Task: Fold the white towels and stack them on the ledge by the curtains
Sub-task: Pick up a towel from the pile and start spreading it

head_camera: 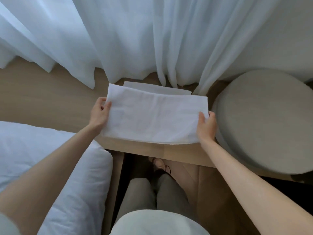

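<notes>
Slippage of the folded layers is the main risk. The white towel (155, 116) sits mid-frame over the wooden ledge (50, 99). Its far edge overlaps a second folded towel (152, 87) lying just below the curtains (127, 39). The left hand (100, 112) pinches the left end and the right hand (206, 124) pinches the right end, thumbs on top and fingers curled under. Whether the towel already rests on the ledge I cannot tell. Letting go unevenly could open the fold or leave the stack crooked, since the two towels are offset. Pushing too far toward the top of the frame could snag the curtain hem. The round stool (264, 119) at right crowds that hand.
</notes>
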`<state>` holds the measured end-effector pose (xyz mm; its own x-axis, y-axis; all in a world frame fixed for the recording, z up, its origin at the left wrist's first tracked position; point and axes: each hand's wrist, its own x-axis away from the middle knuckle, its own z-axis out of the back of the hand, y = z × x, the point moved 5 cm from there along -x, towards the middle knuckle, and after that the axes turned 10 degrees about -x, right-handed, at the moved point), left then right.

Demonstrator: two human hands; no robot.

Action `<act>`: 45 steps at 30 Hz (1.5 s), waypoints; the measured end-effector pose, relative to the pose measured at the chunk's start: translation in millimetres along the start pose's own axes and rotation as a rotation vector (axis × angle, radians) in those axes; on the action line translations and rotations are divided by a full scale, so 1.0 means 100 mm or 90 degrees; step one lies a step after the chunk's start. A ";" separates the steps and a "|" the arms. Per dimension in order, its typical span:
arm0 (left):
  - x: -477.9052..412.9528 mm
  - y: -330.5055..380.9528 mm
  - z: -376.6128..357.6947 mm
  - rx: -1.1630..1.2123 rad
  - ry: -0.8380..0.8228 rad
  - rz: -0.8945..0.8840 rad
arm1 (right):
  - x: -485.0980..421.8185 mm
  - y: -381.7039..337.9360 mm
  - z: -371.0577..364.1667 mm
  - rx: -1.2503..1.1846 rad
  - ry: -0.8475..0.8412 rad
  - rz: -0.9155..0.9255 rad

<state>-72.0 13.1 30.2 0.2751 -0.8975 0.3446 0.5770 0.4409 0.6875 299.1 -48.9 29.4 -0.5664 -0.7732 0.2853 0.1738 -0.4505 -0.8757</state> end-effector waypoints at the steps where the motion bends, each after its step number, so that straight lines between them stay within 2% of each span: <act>1: -0.14 0.00 -0.05 0.001 -0.003 0.006 | -0.12 0.01 -0.08 0.006 0.006 -0.001; 16: -1.99 -0.47 -1.05 0.004 0.004 0.038 | -1.52 0.78 -1.17 -0.013 0.080 -0.001; 20: -2.14 -0.65 -1.33 -0.008 -0.021 0.051 | -1.71 1.05 -1.27 0.000 0.080 -0.006; 26: -2.25 -0.85 -1.50 -0.045 0.021 0.084 | -1.81 1.40 -1.37 0.028 0.070 -0.059; 32: -2.29 -0.80 -1.46 -0.086 0.053 0.034 | -1.83 1.36 -1.39 0.066 0.086 -0.037; 38: -2.15 -0.67 -1.45 -0.217 0.036 0.104 | -1.71 1.24 -1.40 0.125 0.082 -0.025; 42: -1.84 -0.26 -1.52 -0.403 0.056 -0.032 | -1.50 1.08 -1.39 0.268 0.076 0.009; 45: -1.52 0.05 -1.55 -0.388 -0.011 -0.141 | -1.29 0.87 -1.33 0.287 0.074 0.016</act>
<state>8.3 150.0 -117.7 0.0899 -0.9640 0.2502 0.9529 0.1563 0.2599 280.2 70.8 -135.0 -0.6399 -0.7425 0.1980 0.5071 -0.6016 -0.6172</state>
